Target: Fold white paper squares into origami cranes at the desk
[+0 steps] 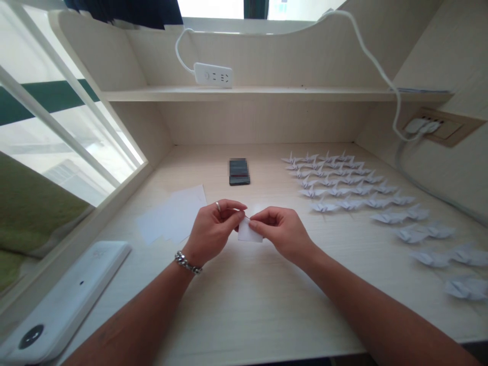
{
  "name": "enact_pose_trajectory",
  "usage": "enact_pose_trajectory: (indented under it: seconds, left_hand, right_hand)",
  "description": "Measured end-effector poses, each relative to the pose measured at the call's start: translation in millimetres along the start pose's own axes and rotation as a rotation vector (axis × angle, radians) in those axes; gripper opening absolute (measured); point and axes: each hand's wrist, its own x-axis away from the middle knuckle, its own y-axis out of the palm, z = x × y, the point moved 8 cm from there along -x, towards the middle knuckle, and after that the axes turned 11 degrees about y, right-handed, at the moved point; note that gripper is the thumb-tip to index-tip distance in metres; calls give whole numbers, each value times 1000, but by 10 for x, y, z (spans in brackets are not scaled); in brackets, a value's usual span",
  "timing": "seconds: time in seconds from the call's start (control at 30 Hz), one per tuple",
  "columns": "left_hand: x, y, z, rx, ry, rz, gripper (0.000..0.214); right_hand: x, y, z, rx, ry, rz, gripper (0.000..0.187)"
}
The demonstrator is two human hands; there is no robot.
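Note:
A small folded piece of white paper [250,234] is pinched between both my hands above the middle of the desk. My left hand [215,226], with a ring and a chain bracelet, grips its upper left corner between thumb and forefinger. On the other side my right hand [284,229] pinches the upper right edge, its other fingers curled under. Loose white sheets of paper [185,211] lie just left of my left hand. To the right, several folded paper cranes [351,190] stand in rows on the desk.
A dark phone [239,173] lies beyond my hands. At the front left is a long white device [72,300] with a round dark button. A power strip [213,75] rests on the shelf [267,95]; its white cable runs to a wall socket [444,127] at right.

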Motion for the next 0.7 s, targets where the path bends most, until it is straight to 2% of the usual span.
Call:
enact_pose_trajectory:
  seconds: [0.13, 0.23, 0.33, 0.47, 0.7]
  left_hand:
    - [1, 11, -27, 22, -40, -11, 25]
    - [5, 36, -41, 34, -46, -51, 30]
    - [10, 38, -53, 0, -43, -65, 30]
    - [14, 49, -61, -12, -52, -66, 28]
    - [26, 54, -85, -5, -69, -59, 26]
  right_hand:
    - [-20, -10, 64, -70, 72, 21, 20]
    - [-21, -16, 66, -66, 71, 32, 22]
    - [-26, -4, 87, -78, 98, 8, 23]
    - [-41, 9, 172, -203, 189, -34, 25]
    - [-58, 29, 203, -198, 195, -76, 24]
